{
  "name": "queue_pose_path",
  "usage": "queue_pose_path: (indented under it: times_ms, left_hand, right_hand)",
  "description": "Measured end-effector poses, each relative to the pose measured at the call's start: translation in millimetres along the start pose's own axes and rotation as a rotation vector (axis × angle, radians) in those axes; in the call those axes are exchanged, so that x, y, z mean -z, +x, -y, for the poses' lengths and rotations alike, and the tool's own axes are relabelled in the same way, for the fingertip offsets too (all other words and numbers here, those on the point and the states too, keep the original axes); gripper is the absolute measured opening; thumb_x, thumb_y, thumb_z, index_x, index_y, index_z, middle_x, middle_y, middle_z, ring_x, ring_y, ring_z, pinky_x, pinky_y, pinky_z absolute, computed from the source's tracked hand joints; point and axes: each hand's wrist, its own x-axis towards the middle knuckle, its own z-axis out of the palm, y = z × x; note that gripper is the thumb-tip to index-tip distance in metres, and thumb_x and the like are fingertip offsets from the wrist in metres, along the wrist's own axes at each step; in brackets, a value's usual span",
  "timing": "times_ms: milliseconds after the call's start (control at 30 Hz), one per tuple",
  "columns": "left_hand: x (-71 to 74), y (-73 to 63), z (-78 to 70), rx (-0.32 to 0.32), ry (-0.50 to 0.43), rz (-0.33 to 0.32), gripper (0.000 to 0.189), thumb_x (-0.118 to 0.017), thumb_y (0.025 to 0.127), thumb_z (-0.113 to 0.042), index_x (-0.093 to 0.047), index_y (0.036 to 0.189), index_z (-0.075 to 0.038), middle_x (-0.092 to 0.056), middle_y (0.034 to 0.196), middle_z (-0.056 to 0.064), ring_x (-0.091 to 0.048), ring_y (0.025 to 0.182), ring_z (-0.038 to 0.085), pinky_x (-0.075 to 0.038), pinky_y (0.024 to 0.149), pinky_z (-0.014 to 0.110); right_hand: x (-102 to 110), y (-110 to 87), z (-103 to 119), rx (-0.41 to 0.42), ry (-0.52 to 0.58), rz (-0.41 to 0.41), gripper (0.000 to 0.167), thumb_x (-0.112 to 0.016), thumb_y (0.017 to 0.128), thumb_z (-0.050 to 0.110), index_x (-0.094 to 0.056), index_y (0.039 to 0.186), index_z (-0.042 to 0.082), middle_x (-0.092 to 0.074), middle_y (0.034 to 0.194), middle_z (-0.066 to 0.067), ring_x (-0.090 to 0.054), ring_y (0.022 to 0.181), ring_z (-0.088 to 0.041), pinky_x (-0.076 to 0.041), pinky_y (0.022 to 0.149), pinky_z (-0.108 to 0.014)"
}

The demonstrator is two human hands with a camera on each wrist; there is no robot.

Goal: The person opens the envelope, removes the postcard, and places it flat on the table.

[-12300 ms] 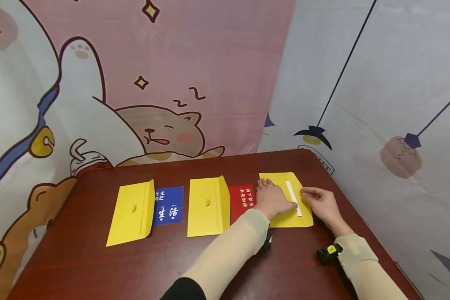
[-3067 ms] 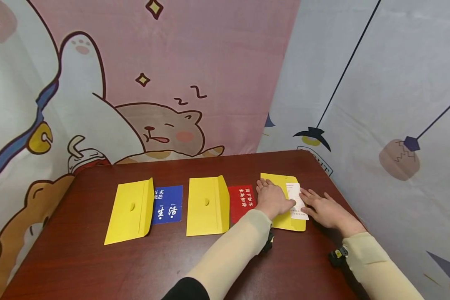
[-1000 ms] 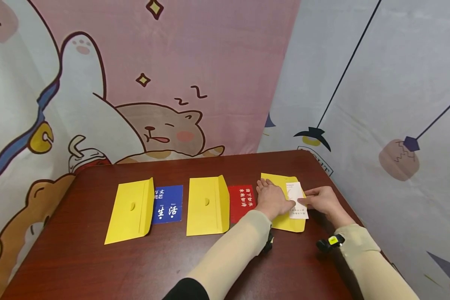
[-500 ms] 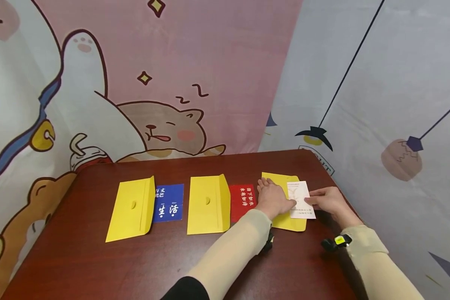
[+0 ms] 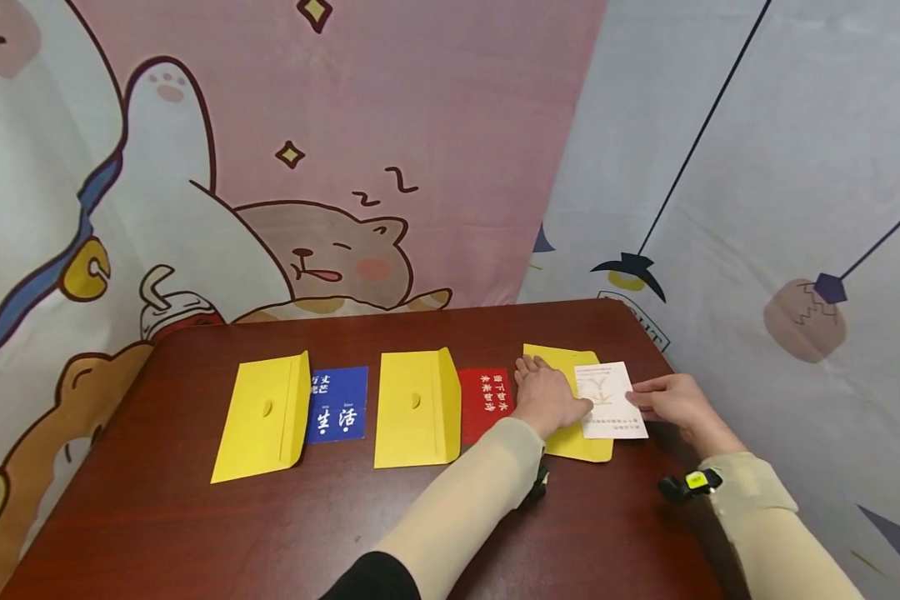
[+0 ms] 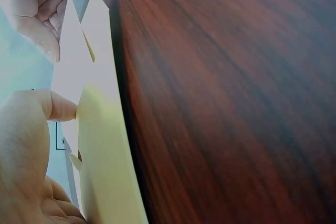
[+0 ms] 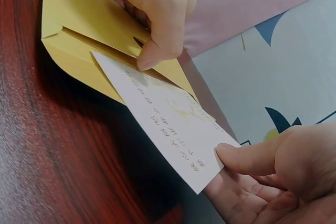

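Note:
My right hand (image 5: 678, 404) pinches the right edge of a white card (image 5: 609, 402) printed with gold characters, thumb on top and fingers beneath. The card slants out of the mouth of the rightmost yellow envelope (image 7: 86, 27), over its unfolded flap; its inner end lies close to the slot. My left hand (image 5: 546, 402) rests flat across that envelope, fingers extended toward its far left part. In the right wrist view the left thumb (image 7: 152, 53) presses at the envelope's opening, beside the card.
Left of this envelope lie a red card (image 5: 483, 417) with white characters, a second yellow envelope (image 5: 407, 421), a blue card (image 5: 337, 408) and a third yellow envelope (image 5: 258, 425). All sit on a dark wooden table (image 5: 307, 533), with printed cloth (image 5: 457, 125) hanging behind.
My right hand has gone from spread fingers at the envelope to pinching the white card and drawing it rightward; more of it shows. My left hand has stayed on the envelope.

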Motion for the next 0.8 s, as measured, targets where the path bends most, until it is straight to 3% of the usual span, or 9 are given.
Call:
queue_pose_path:
  times_ms: [333, 800]
  left_hand:
    - [0.0, -0.7, 0.9, -0.001, -0.02, -0.003, 0.104, -0.058, 0.088, -0.077, -0.043, 0.161, -0.005, -0.037, 0.168, 0.014, -0.029, 0.156, 0.038, -0.026, 0.125, 0.044]
    - [0.3, -0.3, -0.4, 0.005, -0.019, -0.004, 0.104, -0.055, 0.089, -0.077, -0.041, 0.162, -0.004, -0.036, 0.168, 0.016, -0.031, 0.155, 0.038, -0.027, 0.125, 0.044]
  right_hand:
    - [9.1, -1.9, 1.6, 0.017, 0.019, 0.046, 0.042, -0.072, 0.101, 0.012, -0.063, 0.126, -0.021, -0.075, 0.096, -0.014, -0.071, 0.077, -0.018, -0.063, 0.069, -0.032]
    - [27.0, -4.1, -7.0, 0.042, 0.033, 0.025, 0.047, -0.072, 0.102, 0.013, -0.06, 0.127, -0.025, -0.074, 0.094, -0.011, -0.07, 0.075, -0.012, -0.062, 0.068, -0.031]
